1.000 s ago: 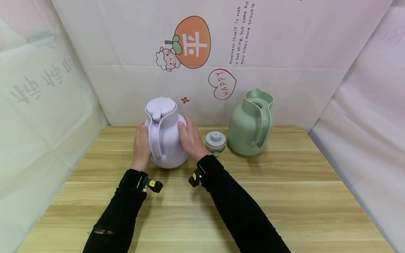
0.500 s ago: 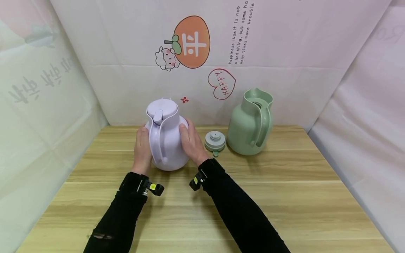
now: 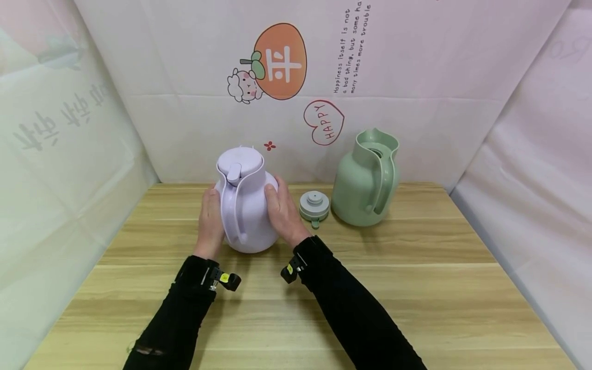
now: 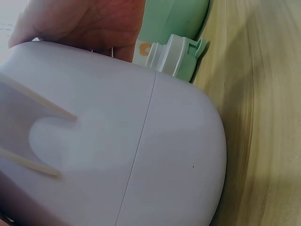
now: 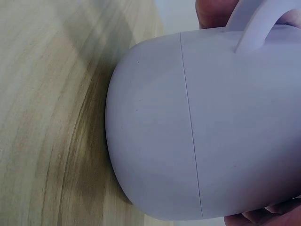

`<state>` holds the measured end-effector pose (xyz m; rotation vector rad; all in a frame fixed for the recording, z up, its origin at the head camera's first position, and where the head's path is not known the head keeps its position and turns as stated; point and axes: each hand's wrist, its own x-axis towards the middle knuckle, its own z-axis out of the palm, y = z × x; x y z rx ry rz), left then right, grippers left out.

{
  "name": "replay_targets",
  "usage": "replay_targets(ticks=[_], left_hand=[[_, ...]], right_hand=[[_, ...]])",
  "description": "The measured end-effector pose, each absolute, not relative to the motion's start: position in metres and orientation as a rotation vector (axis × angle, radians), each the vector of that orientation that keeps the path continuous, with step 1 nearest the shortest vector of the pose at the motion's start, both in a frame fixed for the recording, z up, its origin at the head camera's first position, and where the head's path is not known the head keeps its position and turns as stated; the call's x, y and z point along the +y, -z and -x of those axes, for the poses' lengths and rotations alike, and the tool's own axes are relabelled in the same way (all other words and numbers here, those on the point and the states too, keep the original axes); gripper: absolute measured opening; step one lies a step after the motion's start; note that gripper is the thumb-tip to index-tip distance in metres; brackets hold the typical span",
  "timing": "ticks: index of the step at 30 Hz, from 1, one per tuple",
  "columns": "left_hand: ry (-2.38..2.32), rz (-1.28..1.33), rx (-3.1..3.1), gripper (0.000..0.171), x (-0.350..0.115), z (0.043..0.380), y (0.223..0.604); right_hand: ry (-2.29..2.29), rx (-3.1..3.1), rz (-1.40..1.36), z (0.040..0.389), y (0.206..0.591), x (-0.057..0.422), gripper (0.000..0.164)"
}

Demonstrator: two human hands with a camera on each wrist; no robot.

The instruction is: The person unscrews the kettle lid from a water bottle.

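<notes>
Both hands hold a lilac thermos jug (image 3: 253, 213) between them at the left-middle of the table, its lid (image 3: 240, 160) on and its handle facing me. My left hand (image 3: 210, 218) grips the left side of the body; the jug hides some of its fingers. On the opposite side my right hand (image 3: 283, 213) holds the body, with the thumb toward me and the fingers around the far side. In the right wrist view the jug's base (image 5: 141, 127) is at or just above the wood; I cannot tell which.
A green thermos jug (image 3: 361, 190) stands to the right with its top uncovered. Between the jugs lies a grey-and-green stopper lid (image 3: 314, 205). Behind the wooden table (image 3: 259, 318) hangs a printed white cloth (image 3: 398, 61), with more cloth at both sides.
The lilac jug and both hands have shifted slightly toward me and to the right. The green jug and the stopper lid stay where they were.
</notes>
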<state>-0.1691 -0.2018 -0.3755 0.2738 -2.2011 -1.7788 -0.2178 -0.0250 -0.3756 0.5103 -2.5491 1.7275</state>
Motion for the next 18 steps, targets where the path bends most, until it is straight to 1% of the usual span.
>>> replay_targets(ticks=[18], left_hand=[[1.781,-0.158,-2.196,0.066,-0.194,0.159,0.378]], right_hand=[[-1.681,-2.501,-0.517,0.204,0.377,-0.013,0.071]])
